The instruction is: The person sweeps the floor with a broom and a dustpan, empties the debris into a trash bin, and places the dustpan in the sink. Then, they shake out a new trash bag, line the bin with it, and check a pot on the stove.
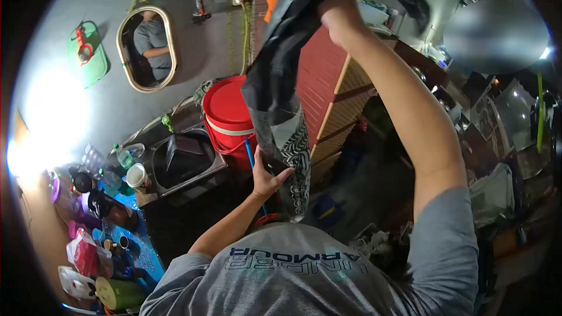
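A dark grey and black garment (272,76) with a zebra-like patterned part hangs in front of me, stretched from top to bottom. Its upper part is gripped in my right hand (342,17), which is raised high, with the fingers partly covered by the cloth. Lower down, my left hand (268,177) is beside the patterned part, its thumb and fingers spread apart against the cloth. A thin blue stick (250,155) stands just left of my left hand. Behind the garment is a red lidded bucket (229,102).
A sink (186,161) lies to the left, with cups and bottles near a white cup (136,175). An oval mirror (146,50) hangs on the wall. Reddish-brown drawers (322,76) stand behind the garment. Cluttered dishes and a clear plastic bag (493,196) are at the right.
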`<state>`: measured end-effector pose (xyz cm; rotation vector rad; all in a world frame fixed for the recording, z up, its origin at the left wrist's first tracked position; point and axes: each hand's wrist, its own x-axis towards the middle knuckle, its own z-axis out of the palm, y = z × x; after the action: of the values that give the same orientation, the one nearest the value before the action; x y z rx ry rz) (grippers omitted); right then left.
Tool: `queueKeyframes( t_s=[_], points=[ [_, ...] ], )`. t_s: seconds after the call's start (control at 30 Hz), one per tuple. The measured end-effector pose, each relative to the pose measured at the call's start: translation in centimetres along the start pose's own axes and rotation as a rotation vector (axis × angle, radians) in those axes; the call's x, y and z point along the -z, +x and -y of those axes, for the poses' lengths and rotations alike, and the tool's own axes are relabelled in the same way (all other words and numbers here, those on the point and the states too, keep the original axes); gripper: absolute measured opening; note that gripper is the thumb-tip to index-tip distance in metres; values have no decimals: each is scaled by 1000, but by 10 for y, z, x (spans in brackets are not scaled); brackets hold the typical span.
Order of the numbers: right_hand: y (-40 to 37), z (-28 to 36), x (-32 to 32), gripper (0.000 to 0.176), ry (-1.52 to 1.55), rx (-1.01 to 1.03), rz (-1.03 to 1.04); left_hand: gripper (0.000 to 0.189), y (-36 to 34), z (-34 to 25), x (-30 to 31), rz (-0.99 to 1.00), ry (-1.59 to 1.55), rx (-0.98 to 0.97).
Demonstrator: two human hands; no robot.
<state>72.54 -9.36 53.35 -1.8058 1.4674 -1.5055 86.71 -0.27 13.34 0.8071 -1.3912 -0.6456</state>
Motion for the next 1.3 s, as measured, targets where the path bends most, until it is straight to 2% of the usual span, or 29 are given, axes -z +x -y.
queueKeyframes(
  t_s=[0.03, 0.07, 0.1, 0.17, 0.2, 0.23, 0.3, 0.33, 0.37, 0.43, 0.47, 0.5, 0.53, 0.57, 0.6, 0.63, 0.67, 0.73, 0.77, 0.8, 0.83, 0.87, 0.9, 1.0, 1.03, 1.1, 1.13, 1.2, 1.3],
  points=[
    [-23, 14, -12, 32, -274, 204, -89, 106, 0, 3, 4, 3, -11, 37],
    [-33, 7, -24, 30, -208, 398, -262, 107, 1, 0, 4, 7, -59, 45],
    [-27, 12, -15, 30, -209, 393, -267, 107, 0, -1, 6, 14, -58, 46],
    [-21, 49, 21, 24, 627, -62, -76, 104, -1, 0, 6, -35, 14, 18],
    [-15, 45, 24, 18, 816, 239, -5, 106, -3, 3, 5, 17, -105, 72],
    [28, 17, 25, 21, 951, 284, 225, 106, -2, 2, 3, 4, -100, 76],
    [1, 40, 9, 21, 1136, -48, 176, 105, 1, -3, -4, 96, -294, 44],
    [4, 43, 10, 22, 907, 23, 103, 111, 3, -1, -6, 121, -147, 25],
    [8, 47, 19, 22, 821, 68, 72, 111, 5, 1, -8, 132, -154, 24],
    [3, 52, 30, 22, 740, 151, 32, 109, 10, -1, -14, 130, -363, 102],
    [-4, 48, 16, 22, 474, 238, -46, 107, 12, -4, -14, 135, -358, 102],
    [-13, 33, -3, 22, 68, 424, -165, 107, 13, -5, -11, 127, -353, 100],
    [-10, 26, -7, 22, 5, 433, -180, 106, 13, -5, -9, 153, -280, 87],
    [-1, 34, 1, 22, 144, 332, -109, 105, 15, -4, -11, 183, -212, 65],
    [12, 44, 20, 22, 533, 139, 4, 102, 16, -4, -13, 145, -244, 38],
    [7, 51, 32, 22, 685, 127, 25, 102, 15, -5, -17, 147, -253, 31],
    [-2, 53, 30, 22, 632, 173, 5, 102, 14, -7, -19, 168, -301, 28],
    [-22, 36, 2, 23, -18, 467, -197, 109, 14, -8, -19, 229, -365, 40],
    [-16, 39, 8, 23, 35, 436, -185, 109, 9, -8, -17, 238, -365, 48],
    [-2, 53, 28, 23, 410, 273, -71, 111, 10, -7, -17, 209, -297, 25],
    [0, 62, 46, 24, 708, 217, 7, 114, 13, -11, -17, 176, -232, 2],
    [-2, 65, 57, 24, 834, 243, 45, 119, 15, -10, -18, 227, -314, 2],
    [-4, 61, 52, 24, 872, 265, 67, 119, 17, -11, -20, 213, -316, -4],
    [-4, 45, 34, 25, 739, 268, 13, 112, 17, -13, -15, 218, -68, 14],
    [4, 48, 49, 26, 857, 259, 51, 112, 18, -10, -15, 228, -70, 6],
    [3, 57, 71, 26, 991, 292, 102, 92, 19, -7, -17, 245, -161, 81],
    [1, 57, 67, 27, 1031, 299, 128, 92, 19, -9, -15, 228, -155, 79],
    [-1, 50, 55, 28, 1043, 265, 130, 82, 14, -11, -16, 275, -58, 121],
    [21, 53, 73, 28, 1040, 352, 170, 76, 9, 13, -23, 257, -128, 132]
  ],
)
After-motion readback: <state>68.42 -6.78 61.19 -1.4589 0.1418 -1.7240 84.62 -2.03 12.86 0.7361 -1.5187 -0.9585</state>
